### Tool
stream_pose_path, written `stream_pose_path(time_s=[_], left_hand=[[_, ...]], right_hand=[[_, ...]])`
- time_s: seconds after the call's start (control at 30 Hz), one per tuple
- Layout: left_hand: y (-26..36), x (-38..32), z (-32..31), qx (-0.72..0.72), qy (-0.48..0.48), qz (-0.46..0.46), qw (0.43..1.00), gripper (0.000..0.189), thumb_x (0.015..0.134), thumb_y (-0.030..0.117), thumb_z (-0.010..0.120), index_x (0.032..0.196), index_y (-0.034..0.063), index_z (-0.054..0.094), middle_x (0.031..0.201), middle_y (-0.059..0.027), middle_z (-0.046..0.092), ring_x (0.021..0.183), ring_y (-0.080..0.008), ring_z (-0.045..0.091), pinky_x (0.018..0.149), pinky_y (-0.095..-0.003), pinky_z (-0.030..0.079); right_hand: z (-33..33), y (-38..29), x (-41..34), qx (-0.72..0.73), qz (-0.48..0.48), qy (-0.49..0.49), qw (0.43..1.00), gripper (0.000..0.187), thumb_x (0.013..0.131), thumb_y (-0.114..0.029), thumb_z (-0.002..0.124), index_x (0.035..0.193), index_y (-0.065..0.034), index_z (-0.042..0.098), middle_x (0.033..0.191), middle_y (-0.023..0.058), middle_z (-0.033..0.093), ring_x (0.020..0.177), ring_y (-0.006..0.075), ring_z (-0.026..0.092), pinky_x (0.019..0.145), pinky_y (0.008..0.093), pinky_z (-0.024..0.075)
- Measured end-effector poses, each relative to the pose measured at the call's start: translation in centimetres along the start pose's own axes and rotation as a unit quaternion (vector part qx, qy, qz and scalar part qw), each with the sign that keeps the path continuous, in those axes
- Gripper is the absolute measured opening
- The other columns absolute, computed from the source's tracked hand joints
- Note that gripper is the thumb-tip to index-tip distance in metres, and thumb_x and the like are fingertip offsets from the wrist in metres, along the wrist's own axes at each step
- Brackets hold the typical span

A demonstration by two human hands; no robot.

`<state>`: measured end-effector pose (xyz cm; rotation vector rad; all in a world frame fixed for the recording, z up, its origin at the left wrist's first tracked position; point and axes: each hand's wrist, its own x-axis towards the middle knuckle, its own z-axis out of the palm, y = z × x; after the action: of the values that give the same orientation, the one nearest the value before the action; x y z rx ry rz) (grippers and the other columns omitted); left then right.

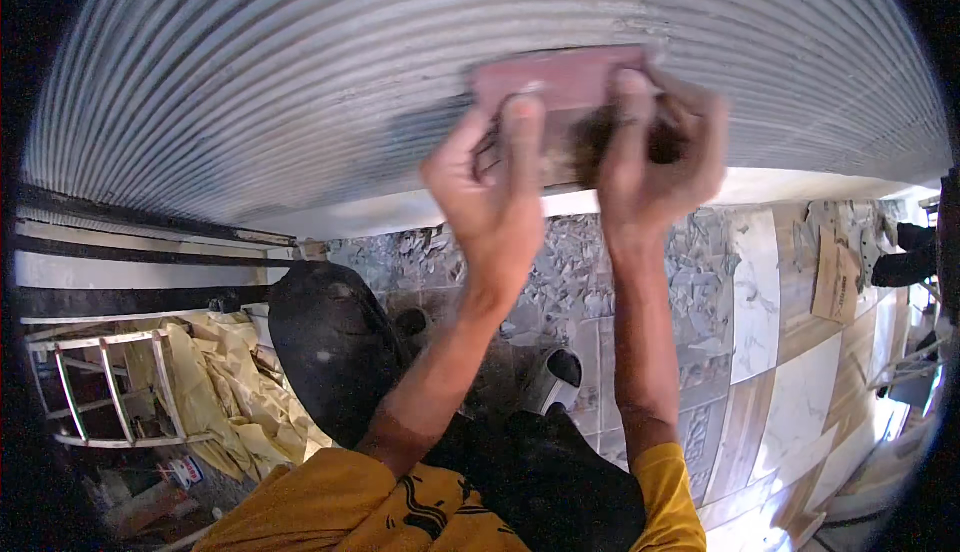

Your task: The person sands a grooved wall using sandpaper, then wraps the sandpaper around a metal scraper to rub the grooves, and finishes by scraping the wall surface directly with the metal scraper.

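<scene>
A flat reddish-pink sheet or pad (562, 75), blurred, lies against a ribbed grey-white wall panel (315, 94). My left hand (499, 169) grips its left part, the thumb pressed on its face. My right hand (656, 150) holds its right end, also with the thumb on the face. Below the reddish strip, between the hands, shows a brownish part of what they hold; whether it is one piece with the strip, I cannot tell. The far side of it and several fingertips are hidden.
Broken grey fragments (570, 274) litter the floor below the panel. Yellowish crumpled sheeting (232, 387) and a white metal rack (112, 390) are at the left. A flattened cardboard piece (834, 278) lies on the tiles at the right, near a person's dark footwear (896, 268).
</scene>
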<state>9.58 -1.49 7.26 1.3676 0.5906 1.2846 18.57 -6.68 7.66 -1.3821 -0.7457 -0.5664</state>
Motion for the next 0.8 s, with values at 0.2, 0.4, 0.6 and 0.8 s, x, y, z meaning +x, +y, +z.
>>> stream_pose_path(time_s=[0.2, 0.4, 0.6, 0.8], left_hand=[[0.5, 0.3, -2.0, 0.009, 0.04, -0.001, 0.999, 0.029, 0.096, 0.024, 0.065, 0.103, -0.004, 0.07, 0.093, -0.0008, 0.067, 0.08, -0.006, 0.054, 0.072, -0.0223, 0.044], [0.4, 0.0, -5.4, 0.023, 0.013, -0.017, 1.0, 0.021, 0.096, 0.017, 0.062, 0.107, -0.0008, 0.064, 0.096, -0.0014, 0.065, 0.083, -0.0067, 0.056, 0.073, -0.0223, 0.043], [-3.2, -6.4, -7.5, -0.012, 0.098, -0.146, 0.984, 0.013, 0.097, 0.016, 0.059, 0.101, 0.0029, 0.059, 0.089, -0.0013, 0.062, 0.074, -0.0065, 0.053, 0.067, -0.0228, 0.042], [-12.1, -11.2, -11.9, 0.053, 0.083, -0.383, 0.919, 0.024, 0.097, 0.026, 0.059, 0.109, 0.0059, 0.056, 0.094, -0.0038, 0.059, 0.075, -0.0091, 0.054, 0.057, -0.0257, 0.044]], right_hand=[[1.7, -1.1, -0.4, -0.005, -0.058, -0.047, 0.997, 0.016, 0.084, -0.01, 0.076, 0.093, -0.0043, 0.063, 0.07, 0.0122, 0.064, 0.052, 0.0177, 0.06, 0.054, 0.0297, 0.0496], [1.6, -2.1, -2.5, 0.09, -0.016, -0.072, 0.993, 0.018, 0.084, -0.012, 0.076, 0.092, -0.0042, 0.062, 0.069, 0.0122, 0.065, 0.051, 0.0287, 0.06, 0.05, 0.0325, 0.0491], [-4.4, 0.1, -7.4, 0.0, 0.097, -0.29, 0.952, 0.024, 0.083, -0.019, 0.077, 0.096, -0.004, 0.064, 0.064, 0.0131, 0.064, 0.054, 0.0283, 0.062, 0.055, 0.0373, 0.0503], [-10.0, 1.6, -9.3, -0.139, 0.312, -0.464, 0.817, 0.026, 0.087, -0.025, 0.073, 0.092, -0.0005, 0.066, 0.053, 0.0111, 0.052, 0.048, 0.0163, 0.049, 0.051, 0.0332, 0.0429]])
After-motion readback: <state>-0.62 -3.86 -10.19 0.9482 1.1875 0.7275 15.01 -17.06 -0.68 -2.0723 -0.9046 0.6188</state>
